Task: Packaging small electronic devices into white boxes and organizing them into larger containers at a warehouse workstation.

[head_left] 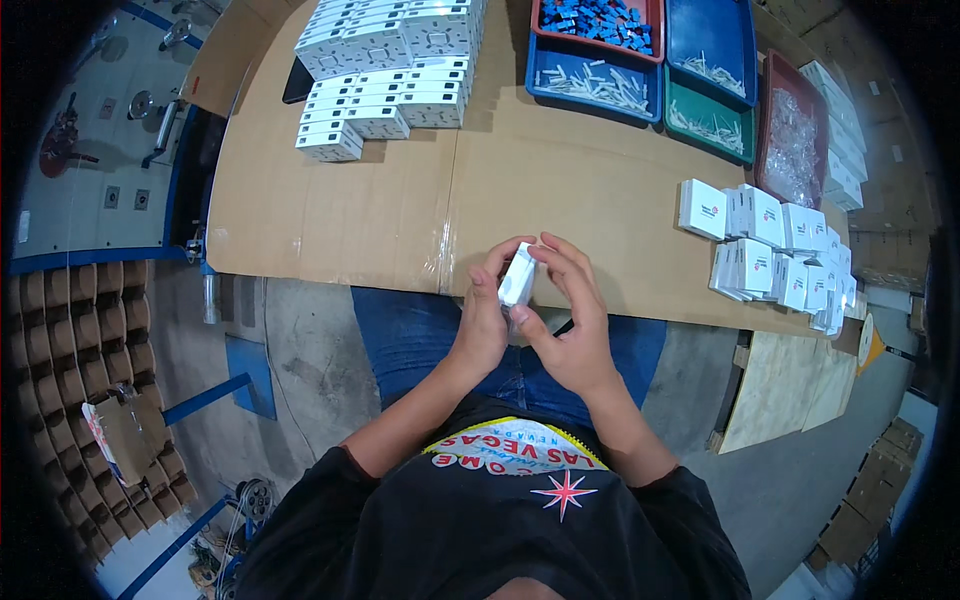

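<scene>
Between my two hands, just over the table's near edge, is a small white box, tilted on its side. My left hand grips it from the left, with the fingers curled along its side. My right hand closes on it from the right, the thumb low on the box and the fingertips at its far end. The face turned toward my palms is hidden.
Stacked white boxes stand at the far left of the cardboard-covered table. Flat white packets lie in rows at the right. Trays hold blue parts, white sticks and clear plastic pieces.
</scene>
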A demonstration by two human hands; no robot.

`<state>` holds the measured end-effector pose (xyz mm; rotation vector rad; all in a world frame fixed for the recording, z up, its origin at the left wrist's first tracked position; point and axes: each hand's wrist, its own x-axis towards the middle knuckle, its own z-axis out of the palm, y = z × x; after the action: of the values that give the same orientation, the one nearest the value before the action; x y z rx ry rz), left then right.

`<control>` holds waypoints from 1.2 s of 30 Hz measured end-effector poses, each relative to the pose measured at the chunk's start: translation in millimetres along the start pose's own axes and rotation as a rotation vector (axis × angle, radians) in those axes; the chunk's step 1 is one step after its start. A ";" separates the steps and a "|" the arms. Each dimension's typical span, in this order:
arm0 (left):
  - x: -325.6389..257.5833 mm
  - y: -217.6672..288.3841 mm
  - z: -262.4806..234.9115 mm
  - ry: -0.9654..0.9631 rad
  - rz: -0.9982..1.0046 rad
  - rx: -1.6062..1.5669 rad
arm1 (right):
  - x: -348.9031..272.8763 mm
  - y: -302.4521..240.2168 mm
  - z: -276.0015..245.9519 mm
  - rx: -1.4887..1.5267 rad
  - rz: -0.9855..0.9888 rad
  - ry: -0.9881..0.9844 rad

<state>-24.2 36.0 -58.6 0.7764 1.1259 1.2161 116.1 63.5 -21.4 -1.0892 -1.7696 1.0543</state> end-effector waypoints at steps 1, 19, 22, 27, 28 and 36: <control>-0.5 0.1 -0.6 0.042 0.063 0.096 | -0.7 -0.5 0.3 -0.001 0.001 0.000; 2.4 -15.6 -9.8 0.134 0.336 0.471 | -9.7 -5.4 6.6 0.178 0.271 -0.186; 2.3 -15.2 -9.4 0.136 0.328 0.439 | -13.1 -5.7 13.1 0.072 0.206 -0.157; 0.0 -14.6 -8.4 0.142 0.357 0.477 | -20.7 -5.0 17.5 -0.061 0.071 -0.161; -0.9 -13.2 -7.5 0.153 0.384 0.498 | -21.4 -6.0 17.8 -0.060 0.072 -0.162; -2.0 -9.5 -6.5 0.187 0.351 0.524 | -22.1 -11.5 22.3 -0.110 0.069 -0.157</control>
<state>-27.4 31.3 -68.8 1.3207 1.5375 1.3152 99.8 34.4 -22.8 -1.1693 -1.9456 1.1213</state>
